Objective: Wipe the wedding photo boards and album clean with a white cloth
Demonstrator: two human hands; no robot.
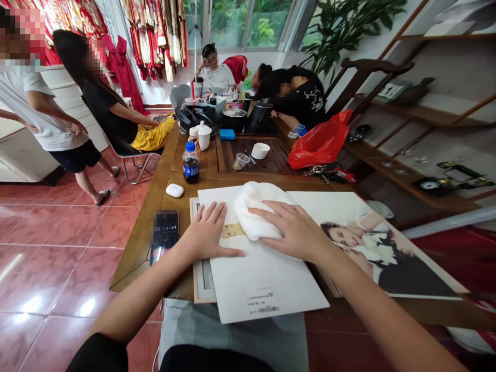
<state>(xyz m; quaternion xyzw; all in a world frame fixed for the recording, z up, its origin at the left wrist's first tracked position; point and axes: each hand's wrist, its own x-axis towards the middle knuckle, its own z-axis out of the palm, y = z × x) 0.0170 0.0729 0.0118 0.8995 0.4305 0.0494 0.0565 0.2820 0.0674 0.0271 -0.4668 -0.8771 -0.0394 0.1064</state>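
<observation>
Red-tiled floor (pixel 46 253) fills the left of the frame, where a person in a white T-shirt (pixel 56 98) stands at upper left near a seated person in yellow trousers (pixel 124 111). Red garments (pixel 153 39) hang at the top, left of a window (pixel 240 26). On the wooden desk (pixel 134 266), a smartphone (pixel 165 237), a white earbud case (pixel 174 190) and a cola bottle (pixel 191 168) line the left side. At center, the left hand (pixel 207 230) lies flat, fingers spread, on a white board (pixel 267 279); a bunched white cloth (pixel 246 201) rests on it, gripped under the curved fingers of the right hand (pixel 290 227). A red plastic bag (pixel 321 139) sits right of upper center, above a portrait print (pixel 360 243). Wooden shelves (pixel 422 116) holding a rotary telephone (pixel 429 184) stand at far right.
</observation>
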